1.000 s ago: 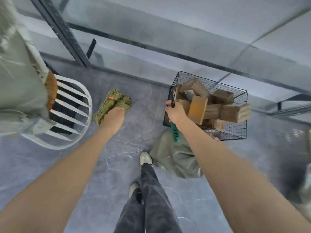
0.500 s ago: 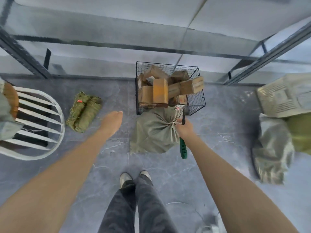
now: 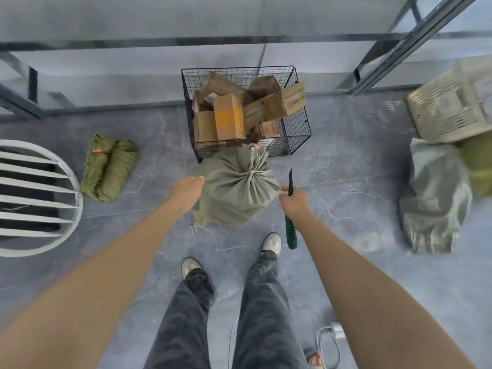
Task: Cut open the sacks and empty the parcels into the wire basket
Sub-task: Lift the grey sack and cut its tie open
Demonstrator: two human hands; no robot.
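Note:
A tied grey-green sack [image 3: 234,187] stands on the floor just in front of the black wire basket [image 3: 298,123], which holds several cardboard parcels [image 3: 229,118]. A white tie cinches the sack's neck near its top. My left hand [image 3: 187,191] rests against the sack's left side, fingers together. My right hand [image 3: 291,199] touches the sack's right side and grips a green-handled knife [image 3: 290,233] with its dark blade pointing up. A folded green sack [image 3: 109,167] lies on the floor to the left.
A white slatted chair [image 3: 37,198] stands at the far left. At the right sit a grey sack [image 3: 434,198], a green sack and a beige plastic crate [image 3: 452,105]. My feet are behind the tied sack. A white charger and cable [image 3: 335,331] lie at bottom right.
My left hand moved right onto the sack's side. My right hand dropped from the tied neck to the sack's right flank, still holding the knife. The view shifted closer.

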